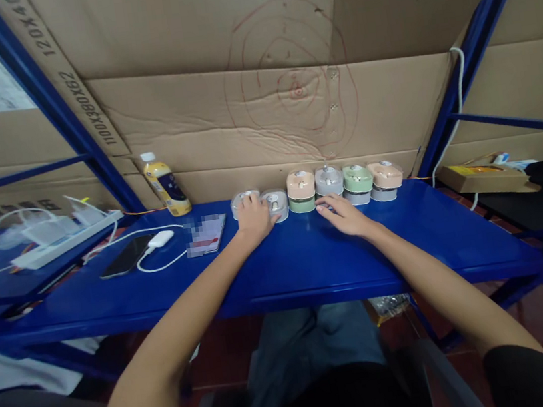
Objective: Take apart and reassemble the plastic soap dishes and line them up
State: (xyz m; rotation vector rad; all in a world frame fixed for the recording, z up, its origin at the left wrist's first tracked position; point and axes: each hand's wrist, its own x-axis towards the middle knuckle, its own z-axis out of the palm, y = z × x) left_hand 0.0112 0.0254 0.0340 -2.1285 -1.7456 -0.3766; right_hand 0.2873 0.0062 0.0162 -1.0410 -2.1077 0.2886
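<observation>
Several small rounded boxes with clear lids stand in a row at the back of the blue table. My left hand (254, 221) lies over the leftmost grey box (237, 205), its fingers apart and covering part of it. Its thumb reaches the lower edge of a second low grey box (278, 204). To the right are stacked boxes: a peach one on green (300, 189), a grey one (327, 180), a green one on grey (358, 181) and a peach one (386, 177). My right hand (344, 215) is open in front of the grey stack, fingertips near its base.
On the left of the blue table (281, 269) are a yellow bottle (168, 185), a dark phone (126, 256), a white charger (161, 239) with cable and a lit phone (208, 234). A power strip (69, 238) lies farther left. Cardboard (172, 109) walls the back; blue posts flank it.
</observation>
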